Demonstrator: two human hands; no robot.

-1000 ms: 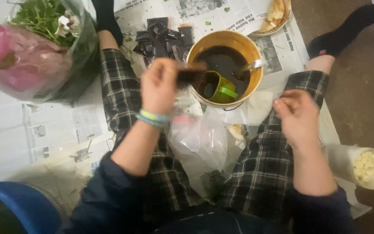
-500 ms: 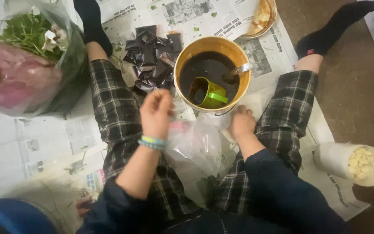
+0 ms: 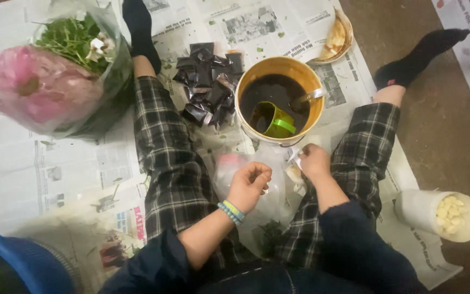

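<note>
At the far left, the rim of a blue basin [image 3: 25,261] occupied the lower corner, and a clear bag holding a pink flower and green herbs [image 3: 55,76] lay on the newspaper [image 3: 44,174] that covered the floor. Further right, a heap of small dark folded packets [image 3: 208,81] rested between the person's outstretched legs, just beside a yellow bucket [image 3: 314,117] filled with dark liquid, in which a green cup [image 3: 276,121] and a metal ladle were partly immersed. Below the bucket, a clear plastic bag [image 3: 246,185] lay on the lap between the knees. The left hand [image 3: 250,185] was positioned over this bag with its grip curled, fingertips drawn together as if pinching the film; whether the film was actually caught could not be determined. The right hand [image 3: 314,162] was at the bag's right edge, its grip pressed together on a small pale piece, probably the bag's mouth or a tie. The step in hand appeared to be opening or preparing the bag, judged from hand position alone. The next move would probably call for both hands to spread the mouth steadily near the bucket. At the far right, a white cup of pale pieces [image 3: 444,215] lay on its side.
</note>
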